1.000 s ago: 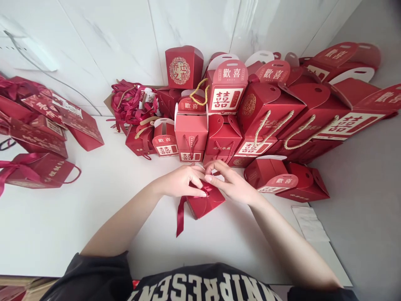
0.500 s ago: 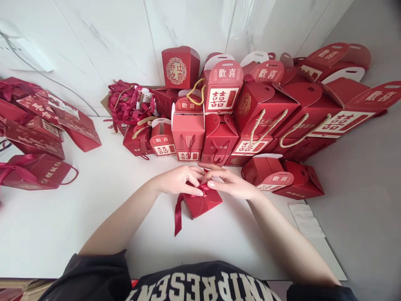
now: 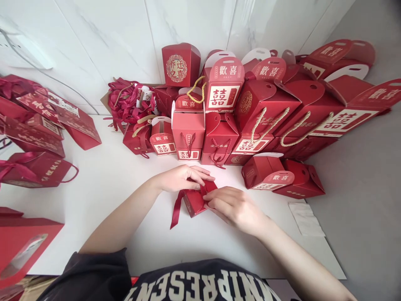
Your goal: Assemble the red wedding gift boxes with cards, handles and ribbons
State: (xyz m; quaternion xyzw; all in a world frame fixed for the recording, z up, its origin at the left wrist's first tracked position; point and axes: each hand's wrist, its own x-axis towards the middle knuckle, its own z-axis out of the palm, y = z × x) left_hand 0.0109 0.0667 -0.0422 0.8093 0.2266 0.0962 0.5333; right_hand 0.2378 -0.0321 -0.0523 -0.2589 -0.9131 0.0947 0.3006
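A small red gift box (image 3: 193, 205) lies tilted on the white table in front of me. A dark red satin ribbon (image 3: 176, 212) crosses its top, one tail hanging off the left side onto the table. My left hand (image 3: 183, 177) rests over the box's far left edge, fingers bent around the ribbon and box top. From the right, my right hand (image 3: 236, 207) pinches the ribbon near the middle of the box, thumb and fingertips together. Both hands cover much of the lid and the crossing of the ribbon.
Stacked red gift boxes (image 3: 222, 133) with rope handles stand along the wall. A heap of ribbons (image 3: 130, 100) sits at the back. Bow-tied boxes (image 3: 34, 169) lie left, a larger red box (image 3: 28, 238) at front left, white tissues (image 3: 307, 219) on the right.
My right hand has moved nearer to me and closed into a pinch on the ribbon. My left fingers lie further across the box. A larger red box has appeared at front left.
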